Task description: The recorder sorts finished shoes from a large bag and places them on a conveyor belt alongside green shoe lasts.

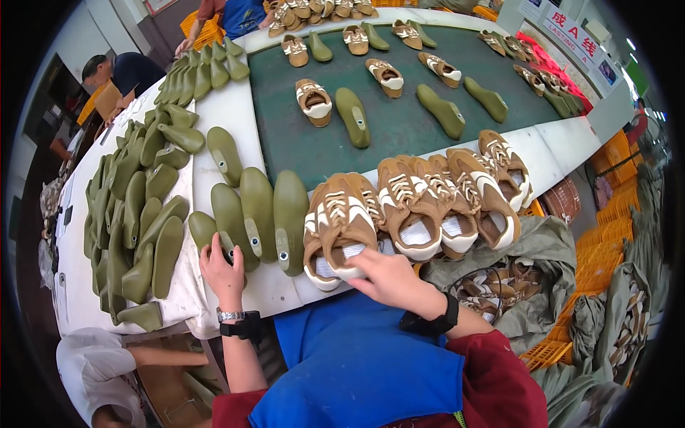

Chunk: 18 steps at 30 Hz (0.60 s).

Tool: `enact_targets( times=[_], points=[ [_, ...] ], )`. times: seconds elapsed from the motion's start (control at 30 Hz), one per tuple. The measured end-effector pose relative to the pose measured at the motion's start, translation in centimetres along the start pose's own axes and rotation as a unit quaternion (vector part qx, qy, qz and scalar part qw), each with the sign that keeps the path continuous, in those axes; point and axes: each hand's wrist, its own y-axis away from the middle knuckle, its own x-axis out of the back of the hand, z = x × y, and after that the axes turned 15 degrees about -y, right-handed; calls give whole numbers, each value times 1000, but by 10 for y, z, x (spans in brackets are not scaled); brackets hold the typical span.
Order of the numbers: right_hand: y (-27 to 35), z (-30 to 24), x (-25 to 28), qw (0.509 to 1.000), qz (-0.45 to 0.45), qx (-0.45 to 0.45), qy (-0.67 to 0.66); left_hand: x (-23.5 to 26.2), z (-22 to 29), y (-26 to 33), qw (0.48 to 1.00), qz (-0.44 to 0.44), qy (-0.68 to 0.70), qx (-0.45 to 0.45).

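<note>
My left hand [222, 277] curls its fingers over the near end of an olive-green shoe last [227, 214] at the table's front edge. More lasts stand beside it, among them an upright one [289, 214] just left of the shoes. My right hand [394, 279] pinches the heel of a brown sneaker [342, 207] with white stripes and laces. That sneaker's opening faces me, showing a pale striped lining. Several similar sneakers [408, 200] are lined up to its right. My right fingertips partly hide the heel.
A heap of lasts [135, 207] covers the table's left side. Pairs of sneakers and lasts ride on the green belt [285, 160]. Right of me are a grey sack of shoe parts [499, 285] and orange crates [606, 242]. A person in white [100, 371] is at lower left; others work farther back.
</note>
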Motion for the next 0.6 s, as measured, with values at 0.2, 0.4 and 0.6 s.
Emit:
enact_targets(
  times=[0.2,0.4,0.6],
  points=[
    [-9,1,37,644,224,-135,-719,3,-7,2,999,41,22,-18],
    [-5,16,20,408,63,-170,-895,68,56,-12,831,-35,551,69],
    [-3,21,-5,361,27,-222,-905,94,63,-24,760,-151,621,116]
  ],
)
